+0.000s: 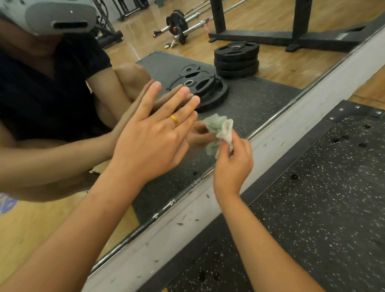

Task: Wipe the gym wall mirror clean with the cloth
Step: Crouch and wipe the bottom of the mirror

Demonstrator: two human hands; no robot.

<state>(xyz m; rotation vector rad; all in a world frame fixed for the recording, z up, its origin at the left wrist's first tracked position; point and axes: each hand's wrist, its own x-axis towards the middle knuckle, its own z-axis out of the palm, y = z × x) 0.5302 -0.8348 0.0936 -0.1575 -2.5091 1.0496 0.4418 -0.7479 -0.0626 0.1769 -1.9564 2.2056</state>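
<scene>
- Mirror (48,227): wall-mounted glass filling the left and upper field. It reflects me close before it, wearing a headset.
- Left grip (152,136): my fingers are straight and spread and hold nothing. The fingertips lie at the glass, against their own reflection.
- Ring (174,120): gold band on one finger of my left grip.
- Cloth (219,131): crumpled whitish-green wad, low on the mirror just above its bottom edge. I cannot tell whether it touches the glass.
- Right grip (231,166): my fingers and thumb are curled and pinch the cloth's lower end from below.
- Weight plates (236,59): black stacks, seen only as reflections, lying on a reflected mat.
- Ledge (211,202): scuffed white strip running diagonally beneath the mirror.
- Mat (319,185): black speckled rubber floor covering beside the ledge, under my right forearm.
</scene>
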